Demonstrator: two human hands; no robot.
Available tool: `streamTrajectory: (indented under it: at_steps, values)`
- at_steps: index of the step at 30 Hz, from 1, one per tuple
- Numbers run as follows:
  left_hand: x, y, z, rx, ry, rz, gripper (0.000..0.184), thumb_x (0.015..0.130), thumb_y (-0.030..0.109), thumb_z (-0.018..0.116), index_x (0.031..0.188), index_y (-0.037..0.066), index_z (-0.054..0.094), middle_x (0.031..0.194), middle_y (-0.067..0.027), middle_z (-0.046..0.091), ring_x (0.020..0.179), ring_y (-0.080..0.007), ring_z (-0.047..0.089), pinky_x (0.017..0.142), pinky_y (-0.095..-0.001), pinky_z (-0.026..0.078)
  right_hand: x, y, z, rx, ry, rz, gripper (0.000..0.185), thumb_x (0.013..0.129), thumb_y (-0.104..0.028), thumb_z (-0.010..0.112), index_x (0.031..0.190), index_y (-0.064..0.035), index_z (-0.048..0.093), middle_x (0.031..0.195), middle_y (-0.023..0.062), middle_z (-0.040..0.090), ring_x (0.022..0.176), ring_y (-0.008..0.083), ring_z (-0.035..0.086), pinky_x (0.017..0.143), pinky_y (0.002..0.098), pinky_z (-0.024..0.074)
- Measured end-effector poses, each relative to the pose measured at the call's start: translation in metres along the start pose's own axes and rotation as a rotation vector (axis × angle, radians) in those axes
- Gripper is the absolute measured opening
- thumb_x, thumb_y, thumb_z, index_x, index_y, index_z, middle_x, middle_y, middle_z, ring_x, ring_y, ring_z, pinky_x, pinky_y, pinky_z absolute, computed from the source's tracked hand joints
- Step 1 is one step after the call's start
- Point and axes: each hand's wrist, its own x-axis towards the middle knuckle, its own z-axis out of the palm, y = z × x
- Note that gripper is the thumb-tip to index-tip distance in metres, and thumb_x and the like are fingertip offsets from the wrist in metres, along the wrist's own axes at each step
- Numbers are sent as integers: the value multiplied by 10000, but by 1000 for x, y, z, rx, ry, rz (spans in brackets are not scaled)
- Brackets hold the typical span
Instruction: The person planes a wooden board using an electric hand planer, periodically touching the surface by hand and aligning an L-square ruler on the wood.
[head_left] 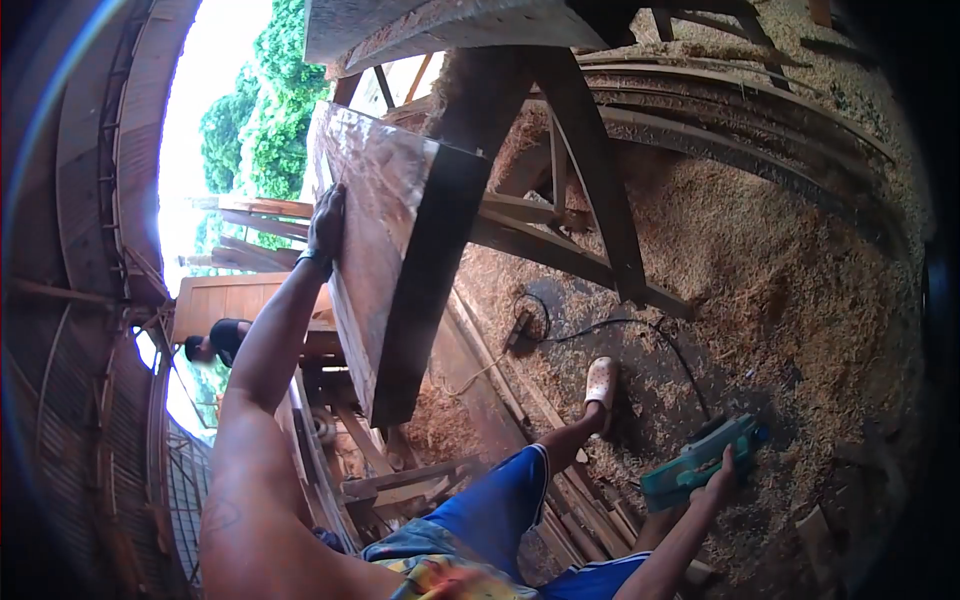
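Note:
A thick wooden slab (375,200) with a dark side edge rests on a wooden trestle. My left hand (327,222) lies flat against the slab's far edge, with a band at the wrist and nothing held in it. Low on the right side of the view, my right hand (718,478) is wrapped round a green power tool (680,474). This tool hangs over the shavings, apart from the slab, and a black cable (682,358) runs from it.
Wood shavings (740,270) cover the floor. Trestle legs (595,180) stand beside the slab, and long boards (740,140) lie behind them. Another person (228,340) is in the background at left. A socket block (520,328) lies on the floor near my foot.

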Motion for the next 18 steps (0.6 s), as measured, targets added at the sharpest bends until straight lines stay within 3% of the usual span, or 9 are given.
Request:
streamTrajectory:
  at_steps: [1,3,5,8,9,14,17,18]
  values:
    - [0,1,-1,-32,-5,-12,556,1075,390,366,1417,-13,535,1508,-203,487,1443,-308,396,1215,-373,261,1,-1,0,-24,-20,61,524,897,-379,758,1278,-45,624,896,35,636,645,146,529,605,347,473]
    - [1,-5,2,-204,-15,-93,554,1082,373,364,1449,-17,505,1530,-178,477,1449,-263,395,1211,-356,263,19,9,-3,24,-50,146,373,911,-385,743,1013,-52,610,750,-2,515,577,123,470,543,320,420]
    - [5,-17,-3,-269,-42,-112,546,1084,365,377,1439,-27,511,1500,-174,502,1409,-239,434,1188,-344,290,28,16,-4,45,-76,172,402,921,-395,733,780,-84,521,667,1,460,543,125,457,525,309,408]
    - [-1,-6,-9,-240,-109,-125,527,1087,353,398,1406,-43,538,1407,-153,580,1302,-206,523,1127,-329,357,21,13,3,-10,-42,84,380,917,-387,741,814,-81,541,670,-7,455,547,117,455,525,303,403]
    - [1,-9,-6,-563,-98,-240,521,1090,353,407,1404,-42,537,1371,-133,596,1259,-181,538,1100,-319,377,22,11,3,-22,-41,67,365,920,-379,740,856,-65,565,672,-9,457,549,112,453,526,301,402]
    - [0,-13,-10,-516,-79,-207,527,1091,349,404,1420,-46,519,1395,-142,581,1280,-187,530,1110,-318,371,32,14,1,-116,-82,-35,414,935,-343,727,1127,14,644,683,-17,462,558,92,449,529,296,398]
    - [1,-20,-12,-403,-89,-125,531,1091,344,400,1434,-48,505,1425,-146,564,1312,-189,515,1128,-318,357,45,21,-4,-165,-94,-43,483,943,-339,717,1238,34,633,686,-20,462,560,93,449,526,301,397]
    - [2,-24,-15,-321,-99,-49,533,1092,343,398,1440,-48,500,1434,-147,559,1323,-190,509,1135,-317,351,45,21,-4,-163,-88,-44,459,942,-340,718,1205,27,641,684,-20,462,559,95,451,524,301,396]
